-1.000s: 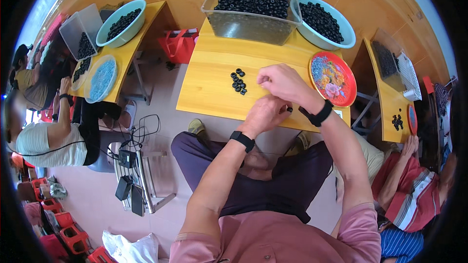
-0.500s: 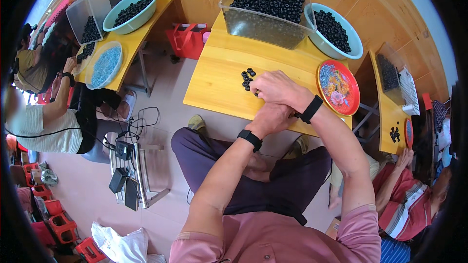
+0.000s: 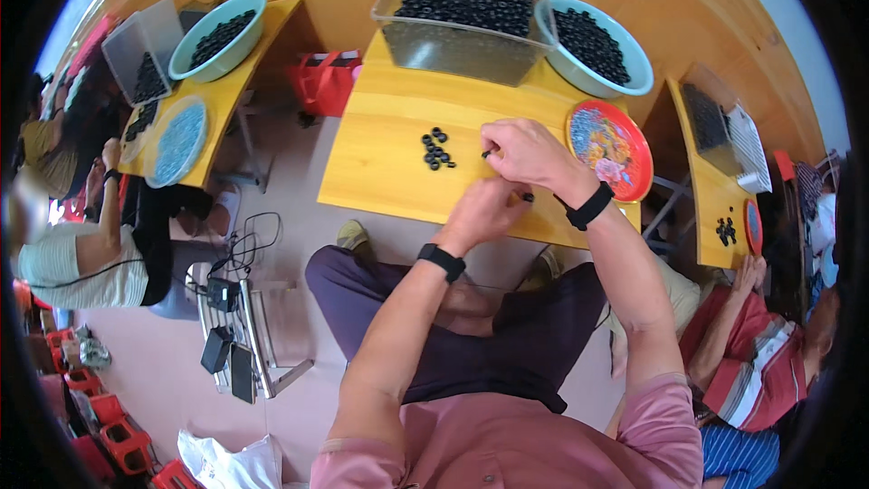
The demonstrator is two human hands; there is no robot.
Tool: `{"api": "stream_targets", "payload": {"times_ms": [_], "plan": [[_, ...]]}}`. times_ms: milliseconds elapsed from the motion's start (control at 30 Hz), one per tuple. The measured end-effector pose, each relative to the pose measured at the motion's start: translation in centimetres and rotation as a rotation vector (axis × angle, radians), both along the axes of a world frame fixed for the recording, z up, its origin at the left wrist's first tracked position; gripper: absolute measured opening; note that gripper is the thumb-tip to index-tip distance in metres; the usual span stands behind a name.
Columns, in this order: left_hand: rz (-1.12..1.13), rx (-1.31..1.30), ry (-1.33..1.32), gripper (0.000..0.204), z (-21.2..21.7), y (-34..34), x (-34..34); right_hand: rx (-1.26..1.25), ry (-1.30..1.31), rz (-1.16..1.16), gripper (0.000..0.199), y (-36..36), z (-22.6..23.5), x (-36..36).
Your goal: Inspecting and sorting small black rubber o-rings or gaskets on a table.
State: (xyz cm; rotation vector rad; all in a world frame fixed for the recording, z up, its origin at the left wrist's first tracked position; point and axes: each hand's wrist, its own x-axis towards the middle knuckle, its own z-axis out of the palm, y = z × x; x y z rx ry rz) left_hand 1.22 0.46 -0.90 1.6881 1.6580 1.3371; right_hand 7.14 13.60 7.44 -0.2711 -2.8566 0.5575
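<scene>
A small loose group of black ring-shaped pieces (image 3: 434,148) lies on the yellow table (image 3: 398,109) in front of me. To the right of that group my right hand (image 3: 529,156) is above the table, a black piece (image 3: 487,154) pinched at its fingertips. Nearer to me, over the table's front edge, my left hand (image 3: 487,210) is closed around another black piece (image 3: 528,198), which shows at its fingers. A red flowered tray (image 3: 643,167) holding small pale-blue pieces sits just right of my right hand.
A clear plastic bin (image 3: 462,59) full of black pieces and a light-blue basin (image 3: 638,81) of the same stand at the table's back. People work at side tables (image 3: 272,32) left and right. A metal stool (image 3: 258,344) with cables is at lower left.
My right hand has drawn away to the right from the group of black pieces, with one in its fingers. My hands have come slightly apart. The whole view has shifted a little.
</scene>
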Motion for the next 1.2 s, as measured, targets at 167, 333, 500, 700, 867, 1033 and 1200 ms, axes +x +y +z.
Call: {"api": "stream_targets", "payload": {"times_ms": [167,333,500,700,867,1033,1200], "plan": [[0.109,-0.109,-0.231,0.021,0.7,-0.2,-0.8,0.197,-0.063,-0.105,0.01,1.1,-0.2,4.8],[0.122,-0.107,-0.246,0.021,0.8,0.0,-0.8,0.003,-0.039,-0.063,0.011,0.4,-1.1,7.1],[0.13,-0.147,-0.267,0.022,0.7,0.0,-0.6,-0.264,0.099,-0.176,0.014,0.3,-1.9,8.3],[0.149,-0.146,-0.243,0.022,0.8,0.0,-0.6,-0.215,0.121,-0.188,0.013,-1.3,-2.0,8.8],[0.148,-0.156,-0.204,0.022,1.2,0.0,-0.4,-0.103,0.192,-0.176,0.013,-1.8,-2.9,8.8],[0.171,-0.118,-0.209,0.023,1.0,-0.2,-0.3,0.008,0.133,-0.252,0.011,-2.2,-2.6,9.0],[0.173,-0.102,-0.173,0.022,1.1,-0.2,-0.3,0.082,0.103,-0.18,0.009,-2.5,-2.5,8.7]]}}
